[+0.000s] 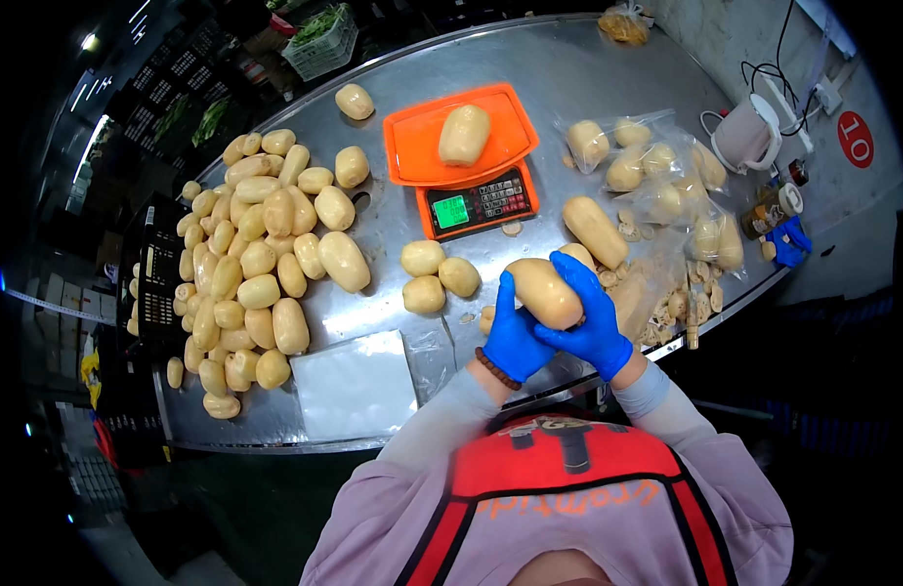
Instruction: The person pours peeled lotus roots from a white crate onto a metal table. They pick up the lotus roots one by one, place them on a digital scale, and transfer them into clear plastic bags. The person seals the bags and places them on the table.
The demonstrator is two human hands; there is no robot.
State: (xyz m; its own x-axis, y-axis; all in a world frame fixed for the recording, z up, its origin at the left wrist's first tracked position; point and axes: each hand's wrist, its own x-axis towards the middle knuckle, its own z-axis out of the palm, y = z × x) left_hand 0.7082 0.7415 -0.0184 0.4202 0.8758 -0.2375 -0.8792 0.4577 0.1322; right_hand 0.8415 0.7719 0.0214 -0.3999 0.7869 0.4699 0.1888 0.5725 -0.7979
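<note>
Both my hands wear blue gloves and hold one thick, pale lotus root section [545,294] above the near side of the steel table. My left hand [519,338] cups it from the left and below, while my right hand [594,322] wraps its right side. Just beyond them lies another long lotus root section [596,232]. Three shorter lotus root sections [423,294] sit together to the left. Farther back, an orange digital scale [477,201] with a lit display carries a single lotus root section [464,135] in its orange pan [414,150].
A large heap of lotus root sections [257,256] covers the table's left part. Flat clear plastic bags [356,388] lie near the front edge. Filled bags [660,165], cut root ends [671,304] and a wooden handle [691,329] are at right, near an electric kettle [748,135].
</note>
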